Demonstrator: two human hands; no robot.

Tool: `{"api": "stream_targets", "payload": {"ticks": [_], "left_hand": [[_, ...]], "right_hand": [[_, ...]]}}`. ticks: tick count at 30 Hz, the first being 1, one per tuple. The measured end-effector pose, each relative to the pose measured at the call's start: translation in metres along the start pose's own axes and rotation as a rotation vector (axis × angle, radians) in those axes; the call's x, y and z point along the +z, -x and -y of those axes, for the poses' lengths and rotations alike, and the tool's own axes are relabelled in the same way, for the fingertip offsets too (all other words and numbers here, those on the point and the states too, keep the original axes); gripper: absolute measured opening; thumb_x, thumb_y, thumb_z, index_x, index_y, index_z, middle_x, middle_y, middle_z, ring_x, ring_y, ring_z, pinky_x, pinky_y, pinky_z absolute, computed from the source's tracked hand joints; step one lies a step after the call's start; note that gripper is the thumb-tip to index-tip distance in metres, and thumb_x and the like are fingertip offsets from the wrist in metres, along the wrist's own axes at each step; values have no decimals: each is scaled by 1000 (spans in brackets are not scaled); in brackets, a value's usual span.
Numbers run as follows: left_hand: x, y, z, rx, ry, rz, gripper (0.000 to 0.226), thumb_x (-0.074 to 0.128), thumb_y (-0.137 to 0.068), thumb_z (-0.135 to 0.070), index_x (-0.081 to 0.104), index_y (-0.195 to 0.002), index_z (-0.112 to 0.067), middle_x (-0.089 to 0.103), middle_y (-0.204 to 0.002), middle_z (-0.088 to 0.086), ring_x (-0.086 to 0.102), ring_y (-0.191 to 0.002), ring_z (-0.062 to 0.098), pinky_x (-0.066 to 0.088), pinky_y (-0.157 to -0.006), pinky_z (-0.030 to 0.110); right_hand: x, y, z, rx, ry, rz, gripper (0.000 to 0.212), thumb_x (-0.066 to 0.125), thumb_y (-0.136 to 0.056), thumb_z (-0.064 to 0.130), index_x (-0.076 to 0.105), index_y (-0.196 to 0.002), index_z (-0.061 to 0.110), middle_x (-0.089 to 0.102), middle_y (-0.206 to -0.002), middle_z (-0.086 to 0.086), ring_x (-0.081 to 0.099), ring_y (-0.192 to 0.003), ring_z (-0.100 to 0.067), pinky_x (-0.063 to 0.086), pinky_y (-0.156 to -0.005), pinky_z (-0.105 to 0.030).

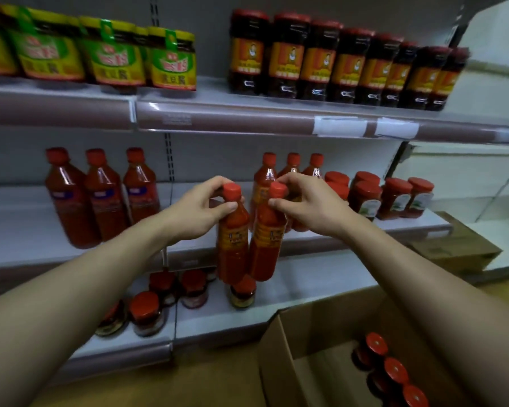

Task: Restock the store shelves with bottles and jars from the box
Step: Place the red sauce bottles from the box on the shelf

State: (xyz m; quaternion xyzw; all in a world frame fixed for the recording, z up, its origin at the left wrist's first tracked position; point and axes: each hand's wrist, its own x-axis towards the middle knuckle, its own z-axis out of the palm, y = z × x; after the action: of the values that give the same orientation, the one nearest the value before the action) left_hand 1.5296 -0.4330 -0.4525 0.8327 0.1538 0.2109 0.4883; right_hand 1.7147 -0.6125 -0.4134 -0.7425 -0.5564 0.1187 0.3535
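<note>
My left hand (200,210) grips the neck of a red sauce bottle (232,242) with an orange label and red cap. Beside it, my right hand (306,204) holds the neck of a second, matching bottle (266,245). Both bottles hang side by side in the air in front of the middle shelf (27,230). Behind them on that shelf stand three matching bottles (266,177). The open cardboard box (279,348) sits at the lower right, with several red-capped bottles (394,374) inside.
Three larger red bottles (100,195) stand at the left of the middle shelf, red-lidded jars (394,198) at its right. The top shelf carries green-labelled jars (112,54) and dark chilli jars (335,66). Small red-lidded jars (147,312) stand on the bottom shelf. Another cardboard box (458,245) lies at right.
</note>
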Motion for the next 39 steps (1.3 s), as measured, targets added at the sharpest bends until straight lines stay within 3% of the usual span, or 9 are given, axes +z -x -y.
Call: {"api": "stream_targets", "payload": {"ticks": [2,5,11,16,19,25,32,35,39], "left_hand": [[-12,6,0,34,-34,-38,20,62,-103,-17,62,-119,-27,72,-123,-5,68,-117,11,56,-103,41],[-32,11,-4,35,-37,-133,25,64,-102,-15,63,-123,-27,70,-124,-4,68,-115,13,56,-103,42],[-55,5,-10,22,-23,-206,31,63,-101,-11,60,-121,-35,69,-127,-5,65,-121,10,52,-107,38],[-52,-6,-3,9,-71,-189,38,59,-103,-10,53,-140,-16,63,-127,-5,59,-110,-4,53,-88,10],[-56,-21,5,3,-41,-173,35,60,-103,-9,53,-137,-16,65,-127,-4,61,-109,-5,50,-79,3],[-60,-50,21,-36,1,-121,35,59,-104,-11,54,-138,-16,68,-133,-4,61,-126,5,50,-107,26],[-61,-63,44,-38,3,-69,40,57,-105,-14,49,-143,-20,67,-127,-13,60,-111,-11,51,-94,9],[-60,-63,58,-87,-56,-51,64,70,-96,-37,42,-153,-28,58,-145,-6,55,-132,8,43,-116,33],[-47,-55,78,-115,-183,-102,60,82,-78,-56,54,-130,-42,68,-125,-14,67,-114,12,51,-108,45]], "right_hand": [[9,-10,8,-34,51,-21,25,69,-100,34,62,-121,23,72,-104,4,74,-81,-10,59,-62,-26],[17,-26,20,-71,78,-70,28,71,-97,37,64,-121,25,71,-108,9,69,-97,-5,60,-87,-30],[30,-55,37,-39,21,-114,26,73,-96,36,66,-118,24,73,-103,7,69,-95,-6,56,-81,-26],[40,-74,39,-19,92,-108,21,71,-98,34,63,-111,19,70,-100,5,64,-88,-2,48,-70,-18],[40,-90,38,6,148,-122,26,72,-97,34,66,-113,15,73,-105,-1,69,-95,-16,56,-79,-32],[42,-117,27,34,274,-113,26,71,-97,34,66,-112,13,73,-110,-9,70,-103,-28,56,-85,-36],[49,-131,20,33,359,-101,36,69,-99,31,62,-128,12,70,-120,-11,69,-109,-28,57,-91,-39],[51,-136,22,57,391,-106,37,71,-97,33,64,-127,12,70,-120,-11,67,-108,-29,53,-85,-34],[50,-141,23,103,407,-90,33,72,-95,34,67,-121,15,68,-111,-6,66,-98,-24,48,-75,-30]]}}
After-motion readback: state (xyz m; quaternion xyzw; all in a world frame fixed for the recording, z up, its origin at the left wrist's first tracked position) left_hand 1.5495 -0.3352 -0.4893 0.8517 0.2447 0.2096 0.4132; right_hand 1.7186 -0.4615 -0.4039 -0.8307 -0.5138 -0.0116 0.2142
